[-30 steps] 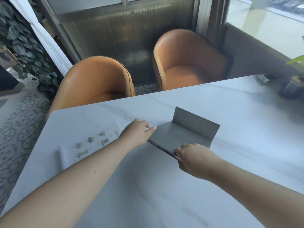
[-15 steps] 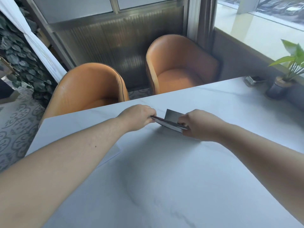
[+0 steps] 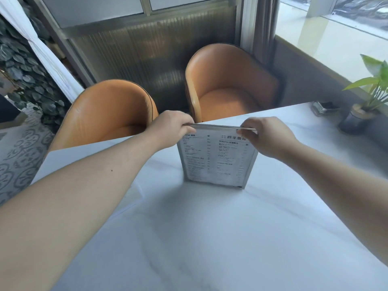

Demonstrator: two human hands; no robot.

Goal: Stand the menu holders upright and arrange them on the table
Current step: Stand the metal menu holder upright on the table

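Observation:
A metal-framed menu holder [image 3: 217, 159] stands upright on the white marble table [image 3: 210, 238], its printed menu page facing me. My left hand [image 3: 171, 128] grips its top left corner and my right hand [image 3: 266, 136] grips its top right corner. A second menu [image 3: 134, 198] lies flat on the table at the left, mostly hidden under my left forearm.
Two orange tub chairs [image 3: 109, 114] [image 3: 228, 80] stand beyond the table's far edge. A potted plant [image 3: 365, 103] and a small dark holder [image 3: 324, 108] sit at the table's far right by the window.
The menu holder has gone from lying tilted on the table to standing upright with its page facing me. Both hands have kept hold of its edge and risen with it.

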